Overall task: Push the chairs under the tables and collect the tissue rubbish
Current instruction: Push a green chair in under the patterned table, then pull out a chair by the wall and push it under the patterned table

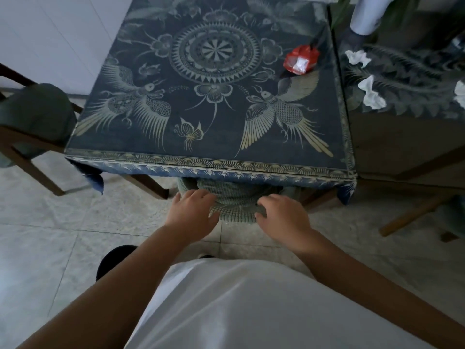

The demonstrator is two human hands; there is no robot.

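Both my hands rest on the green-cushioned back of the chair (235, 206) tucked under the near table (208, 157): my left hand (192, 212) lies on its left side with fingers loosely curled over the fabric, my right hand (283, 216) on its right side with fingertips pressing the top edge. Beyond my right fingers, well apart on the neighbouring table (402, 96), lie crumpled white tissues (371, 93) and (357, 56); a red wrapper (300, 59) sits on the near table's far right, and another chair (32, 122) stands out to the left of my left hand
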